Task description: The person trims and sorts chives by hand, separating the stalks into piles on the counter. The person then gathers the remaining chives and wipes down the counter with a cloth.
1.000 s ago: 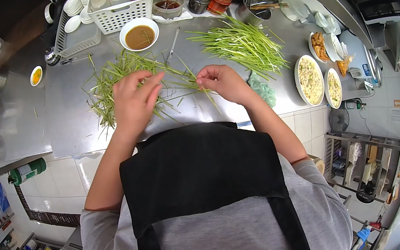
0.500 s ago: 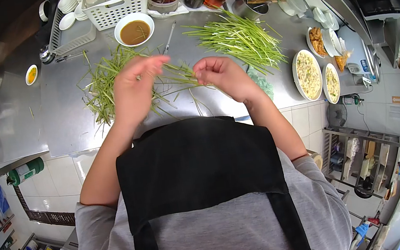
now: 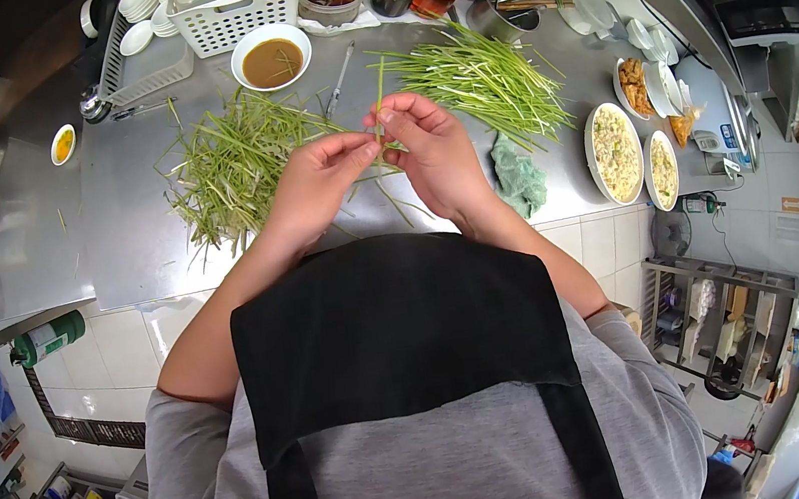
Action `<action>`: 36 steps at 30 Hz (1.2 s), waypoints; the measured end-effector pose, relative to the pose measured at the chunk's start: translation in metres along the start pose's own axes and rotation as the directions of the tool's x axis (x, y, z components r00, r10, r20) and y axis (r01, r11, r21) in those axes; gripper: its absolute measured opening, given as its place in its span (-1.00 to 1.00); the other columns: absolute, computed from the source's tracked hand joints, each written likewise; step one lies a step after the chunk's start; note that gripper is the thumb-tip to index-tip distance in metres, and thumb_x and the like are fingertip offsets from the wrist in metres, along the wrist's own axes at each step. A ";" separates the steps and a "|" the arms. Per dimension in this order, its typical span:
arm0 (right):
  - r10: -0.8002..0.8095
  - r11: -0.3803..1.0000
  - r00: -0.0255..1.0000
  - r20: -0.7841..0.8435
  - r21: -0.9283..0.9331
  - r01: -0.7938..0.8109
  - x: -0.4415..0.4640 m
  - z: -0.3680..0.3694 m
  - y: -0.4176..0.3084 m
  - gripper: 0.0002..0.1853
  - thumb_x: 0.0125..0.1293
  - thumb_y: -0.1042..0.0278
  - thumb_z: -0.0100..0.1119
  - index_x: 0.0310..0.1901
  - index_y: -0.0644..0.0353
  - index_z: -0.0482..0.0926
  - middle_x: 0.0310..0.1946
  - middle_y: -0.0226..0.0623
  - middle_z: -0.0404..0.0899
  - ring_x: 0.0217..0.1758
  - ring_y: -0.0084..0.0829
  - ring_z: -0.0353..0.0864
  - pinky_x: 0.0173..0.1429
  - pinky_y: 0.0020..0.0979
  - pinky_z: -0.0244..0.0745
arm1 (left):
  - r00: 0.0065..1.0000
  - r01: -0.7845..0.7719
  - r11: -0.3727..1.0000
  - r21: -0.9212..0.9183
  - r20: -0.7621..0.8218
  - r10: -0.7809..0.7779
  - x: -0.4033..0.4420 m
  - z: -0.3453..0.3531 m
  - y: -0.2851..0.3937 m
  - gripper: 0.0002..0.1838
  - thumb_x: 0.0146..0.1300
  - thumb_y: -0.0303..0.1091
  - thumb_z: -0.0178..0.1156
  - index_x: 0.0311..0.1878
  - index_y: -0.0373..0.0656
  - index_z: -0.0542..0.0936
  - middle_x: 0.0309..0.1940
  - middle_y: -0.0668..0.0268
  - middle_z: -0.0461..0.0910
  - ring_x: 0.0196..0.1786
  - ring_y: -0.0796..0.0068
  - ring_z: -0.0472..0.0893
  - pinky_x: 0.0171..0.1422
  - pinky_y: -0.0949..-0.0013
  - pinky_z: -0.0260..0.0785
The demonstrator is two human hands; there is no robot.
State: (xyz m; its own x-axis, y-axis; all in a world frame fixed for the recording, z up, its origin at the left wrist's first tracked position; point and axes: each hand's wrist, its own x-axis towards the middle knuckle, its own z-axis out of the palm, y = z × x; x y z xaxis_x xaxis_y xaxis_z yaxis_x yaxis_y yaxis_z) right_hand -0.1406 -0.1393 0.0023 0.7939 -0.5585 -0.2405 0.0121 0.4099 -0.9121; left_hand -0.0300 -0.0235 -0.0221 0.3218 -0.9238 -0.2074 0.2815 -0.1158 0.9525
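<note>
My left hand (image 3: 315, 182) and my right hand (image 3: 434, 154) meet above the counter, fingertips pinched together. Between them they hold a thin green stalk (image 3: 380, 82), its upper end pointing away from me. Left of my hands lies a loose, tangled heap of short green stalks (image 3: 232, 165). Beyond my right hand, a neater bundle of long green stalks (image 3: 479, 86) is spread out. A few loose stalks lie beneath my hands. A crumpled green cloth or plastic piece (image 3: 519, 178) sits beside my right wrist.
At the back of the steel counter (image 3: 130, 234) stand a bowl of brown sauce (image 3: 271, 62), a white basket of bottles (image 3: 239, 26) and jars. A slim pen-like tool (image 3: 340, 80) lies near the bowl. To the right are two white bowls of pale food (image 3: 616, 152).
My hands were apart, the left raised over the heap and open. Now they have come together at a single stalk, which points upward. The green crumpled piece is more visible.
</note>
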 end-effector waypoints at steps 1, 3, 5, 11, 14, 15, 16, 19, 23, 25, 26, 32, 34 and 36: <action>0.006 0.998 0.999 -0.043 0.058 -0.004 -0.003 0.004 -0.002 -0.88 0.37 0.33 0.14 -0.12 0.12 0.54 -0.24 -0.45 0.58 -0.28 -0.67 0.48 -0.18 -0.53 0.35 | 1.000 0.000 0.998 -0.061 -0.023 -0.001 0.000 0.001 0.001 -0.72 0.40 -0.28 0.09 0.03 -0.24 0.59 -0.23 0.45 0.61 -0.11 0.68 0.50 0.11 0.52 0.29; 0.014 0.993 0.996 -0.089 0.117 -0.004 -0.005 0.007 -0.006 -0.87 0.37 0.33 0.14 -0.12 0.13 0.54 -0.29 -0.48 0.58 -0.34 -0.71 0.47 -0.24 -0.59 0.30 | 0.997 0.076 0.995 -0.062 -0.005 -0.076 -0.004 0.002 0.011 -0.71 0.42 -0.25 0.07 0.04 -0.22 0.59 -0.24 0.47 0.59 -0.17 0.72 0.46 0.03 0.54 0.27; 0.080 0.976 0.996 -0.040 0.204 -0.071 -0.008 0.005 -0.008 -0.86 0.37 0.30 0.14 -0.11 0.11 0.54 -0.29 -0.50 0.54 -0.33 -0.68 0.45 -0.22 -0.57 0.28 | 0.988 0.152 0.986 -0.063 0.010 -0.152 -0.006 0.000 0.011 -0.70 0.43 -0.22 0.05 0.04 -0.19 0.59 -0.25 0.50 0.57 -0.24 0.75 0.42 -0.05 0.57 0.25; 0.111 0.962 0.994 0.004 0.252 -0.109 -0.006 0.000 -0.008 -0.86 0.38 0.27 0.14 -0.11 0.08 0.53 -0.32 -0.56 0.48 -0.34 -0.66 0.37 -0.22 -0.56 0.26 | 0.966 0.243 0.937 -0.251 0.146 -0.212 -0.006 -0.002 -0.003 -0.70 0.42 -0.11 0.05 0.01 -0.09 0.59 -0.29 0.61 0.48 -0.25 0.77 0.38 -0.14 0.57 0.22; 0.069 0.967 0.997 -0.031 0.249 -0.060 -0.008 0.004 -0.005 -0.88 0.37 0.27 0.14 -0.12 0.03 0.53 -0.27 -0.58 0.49 -0.27 -0.66 0.37 -0.19 -0.55 0.26 | 0.964 0.262 0.823 -0.505 0.107 -0.242 -0.009 0.003 -0.002 -0.72 0.41 -0.11 0.06 -0.01 -0.05 0.57 -0.29 0.60 0.49 -0.24 0.76 0.40 -0.14 0.57 0.23; 0.068 0.966 0.997 -0.030 0.251 -0.058 -0.007 0.002 -0.002 -0.88 0.37 0.27 0.14 -0.12 0.03 0.53 -0.27 -0.58 0.49 -0.27 -0.66 0.37 -0.19 -0.55 0.26 | 0.959 0.251 0.762 -0.597 0.046 -0.280 -0.010 0.004 -0.001 -0.73 0.40 -0.11 0.08 0.00 -0.05 0.56 -0.28 0.59 0.50 -0.25 0.75 0.41 -0.15 0.58 0.23; 0.054 0.961 0.998 -0.013 0.273 -0.049 -0.006 0.000 0.002 -0.89 0.37 0.27 0.14 -0.12 0.01 0.53 -0.23 -0.59 0.50 -0.23 -0.66 0.38 -0.16 -0.53 0.26 | 0.947 0.229 0.695 -0.682 -0.010 -0.322 -0.011 0.005 0.000 -0.73 0.39 -0.11 0.09 0.00 -0.04 0.55 -0.28 0.58 0.51 -0.26 0.74 0.42 -0.16 0.59 0.24; 0.029 0.958 0.999 -0.019 0.286 -0.023 -0.003 -0.007 0.001 -0.91 0.38 0.27 0.12 -0.14 -0.02 0.52 -0.17 -0.59 0.52 -0.17 -0.65 0.38 -0.12 -0.47 0.28 | 0.948 0.191 0.747 -0.637 -0.078 -0.309 -0.007 -0.011 -0.028 -0.75 0.39 -0.15 0.11 -0.02 -0.07 0.57 -0.30 0.56 0.53 -0.32 0.74 0.42 -0.20 0.60 0.25; -0.179 0.976 0.972 -0.150 0.096 0.194 0.015 -0.047 -0.024 -0.90 0.39 0.22 0.08 -0.18 -0.02 0.52 -0.18 -0.54 0.55 -0.18 -0.63 0.41 -0.09 -0.44 0.29 | 0.930 -0.022 0.999 -0.030 -0.366 0.009 -0.013 -0.045 -0.040 -0.76 0.39 -0.25 0.11 -0.04 -0.17 0.62 -0.30 0.50 0.59 -0.30 0.70 0.48 -0.15 0.58 0.32; -0.427 0.879 0.871 -0.244 -0.337 0.337 0.031 -0.097 -0.038 -0.86 0.41 0.30 0.06 -0.07 0.04 0.53 -0.20 -0.49 0.56 -0.18 -0.59 0.49 -0.11 -0.41 0.36 | 0.882 -0.033 0.953 0.301 -0.440 0.170 -0.025 -0.068 -0.029 -0.76 0.37 -0.29 0.11 -0.02 -0.18 0.63 -0.26 0.39 0.61 -0.23 0.60 0.52 -0.06 0.52 0.35; -0.524 0.734 0.818 -0.236 -0.612 0.294 0.040 -0.128 -0.046 -0.82 0.37 0.33 0.09 -0.03 0.08 0.53 -0.17 -0.43 0.57 -0.14 -0.52 0.51 -0.09 -0.35 0.39 | 0.862 0.021 0.908 0.418 -0.468 0.196 -0.030 -0.081 -0.027 -0.75 0.35 -0.31 0.12 0.00 -0.17 0.63 -0.21 0.31 0.62 -0.17 0.51 0.54 0.00 0.46 0.36; -0.696 -0.189 0.673 0.250 -0.968 0.164 0.025 -0.120 -0.018 -0.69 0.11 0.43 0.22 -0.05 0.08 0.59 -0.08 -0.27 0.57 -0.09 -0.15 0.52 -0.08 -0.10 0.39 | 0.767 0.145 0.309 0.940 -0.304 0.565 -0.043 -0.107 -0.028 -0.68 0.31 -0.24 0.15 0.10 -0.06 0.59 0.18 0.08 0.43 0.19 0.06 0.42 0.27 0.11 0.24; -0.364 -0.210 0.820 0.441 -0.897 0.390 0.011 -0.100 0.024 -0.78 0.12 0.35 0.18 -0.17 -0.04 0.63 -0.13 -0.42 0.58 -0.10 -0.26 0.51 -0.11 -0.18 0.35 | 0.776 0.139 0.300 0.944 -0.291 0.559 -0.041 -0.100 -0.029 -0.65 0.29 -0.23 0.16 0.12 -0.05 0.58 0.20 0.09 0.41 0.22 0.06 0.39 0.29 0.09 0.21; -0.192 -0.307 0.874 0.447 -0.873 0.379 -0.004 -0.070 0.053 -0.84 0.11 0.31 0.16 -0.25 -0.07 0.63 -0.27 -0.49 0.53 -0.12 -0.38 0.48 -0.08 -0.20 0.26 | 0.785 0.134 0.287 0.948 -0.279 0.554 -0.039 -0.090 -0.027 -0.63 0.28 -0.21 0.18 0.14 -0.03 0.56 0.22 0.11 0.39 0.26 0.06 0.36 0.31 0.08 0.18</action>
State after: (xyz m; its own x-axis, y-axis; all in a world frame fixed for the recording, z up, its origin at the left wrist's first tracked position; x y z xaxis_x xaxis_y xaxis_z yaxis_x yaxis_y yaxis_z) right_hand -0.1856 -0.1658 -0.0681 0.9630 -0.2446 0.1130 -0.2338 -0.9670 -0.1007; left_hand 0.0310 0.0480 -0.0595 0.6605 -0.6872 0.3026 -0.7332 -0.5035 0.4569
